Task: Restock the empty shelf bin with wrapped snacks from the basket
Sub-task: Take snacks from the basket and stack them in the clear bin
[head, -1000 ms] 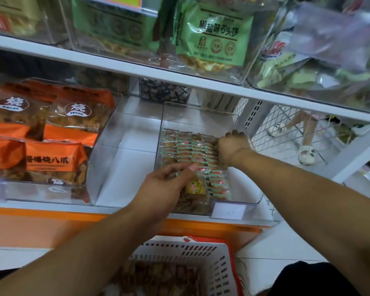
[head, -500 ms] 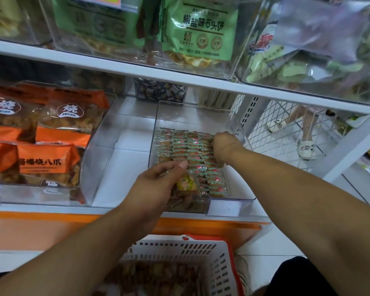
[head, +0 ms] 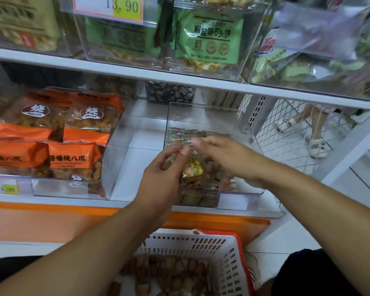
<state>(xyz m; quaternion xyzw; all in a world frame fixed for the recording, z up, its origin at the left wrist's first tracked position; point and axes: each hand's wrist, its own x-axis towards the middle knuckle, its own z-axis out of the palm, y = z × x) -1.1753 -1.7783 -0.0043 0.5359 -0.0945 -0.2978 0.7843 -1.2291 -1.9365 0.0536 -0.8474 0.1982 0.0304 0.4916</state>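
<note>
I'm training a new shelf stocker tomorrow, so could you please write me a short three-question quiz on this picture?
1. True or false: the white basket below the shelf still holds wrapped snacks.
2. What fills the bin left of the clear bin being restocked? A) orange snack bags B) green biscuit packs C) nothing
3. Which hand is nearest the yellow-labelled packet?

Key
1. True: brown wrapped snacks lie in it.
2. A: the orange snack bags.
3. The left hand; its fingers curl beside the packet, while the right hand reaches over the rows behind.

Clear glossy plastic bin (head: 209,116), crinkly wrapped snacks (head: 179,137)
</note>
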